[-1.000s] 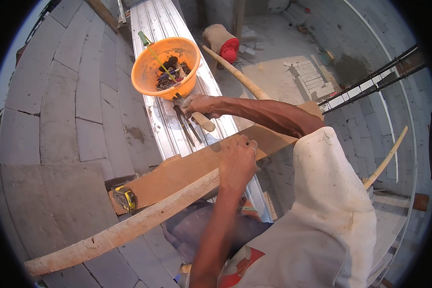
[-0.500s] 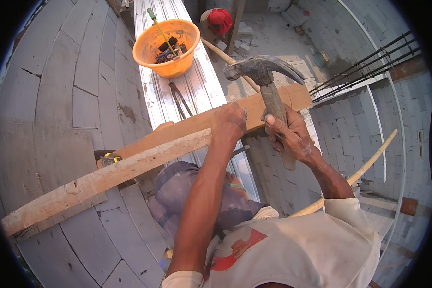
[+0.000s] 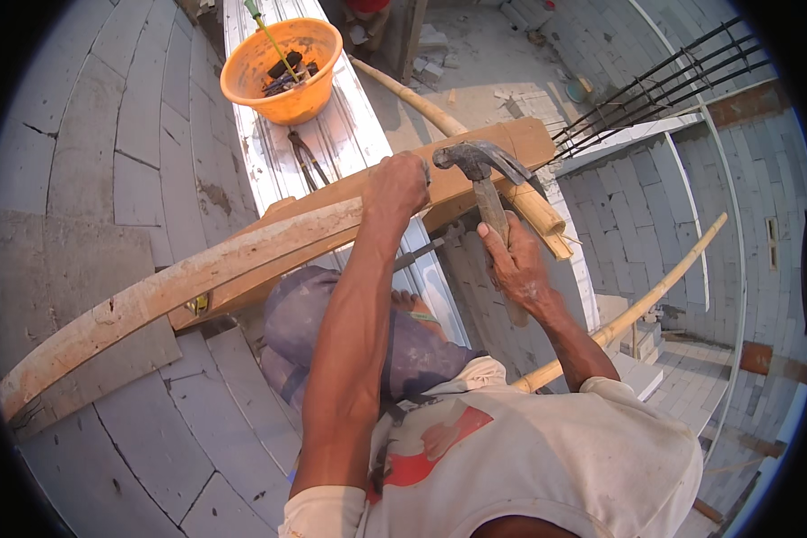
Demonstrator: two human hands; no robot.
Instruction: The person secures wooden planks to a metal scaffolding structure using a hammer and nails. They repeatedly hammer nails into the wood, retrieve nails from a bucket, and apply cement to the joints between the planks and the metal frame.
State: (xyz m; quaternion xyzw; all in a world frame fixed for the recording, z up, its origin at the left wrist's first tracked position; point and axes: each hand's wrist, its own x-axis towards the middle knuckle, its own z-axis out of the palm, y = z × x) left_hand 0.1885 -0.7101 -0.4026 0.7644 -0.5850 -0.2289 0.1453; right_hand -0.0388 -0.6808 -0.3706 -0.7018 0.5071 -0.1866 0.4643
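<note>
Clearly, the wood is at the centre of things: a brown board [image 3: 448, 186] runs from left of centre up to the upper right of the frame, and a pale wooden strip [image 3: 179, 278] slants along it toward the lower left. The left hand [image 3: 396, 184] presses down on the board near the strip's far end, its fingers curled; whether they wrap an edge or pinch something small cannot be told. The right hand [image 3: 517, 263], right of centre, grips a claw hammer [image 3: 493, 208] by its wooden handle, the head raised just beside the board in view. The step in hand looks like steadying the wood with the hammer at the ready; a blow from here would call for a firm left hold, a settled spot to strike and fingers well away from the hammer head.

Beyond the board, toward the upper left, an orange tub [image 3: 307, 100] stands on a white ribbed panel [image 3: 258, 161]. It holds a jumble of dark bits [image 3: 285, 76], too small to sort out, and a green-handled tool [image 3: 273, 40] leans out over its rim. Pincers [image 3: 305, 163] lie just below the tub. A bamboo pole [image 3: 412, 100] slants behind the board, and steel bars [image 3: 659, 88] jut across the upper right.
</note>
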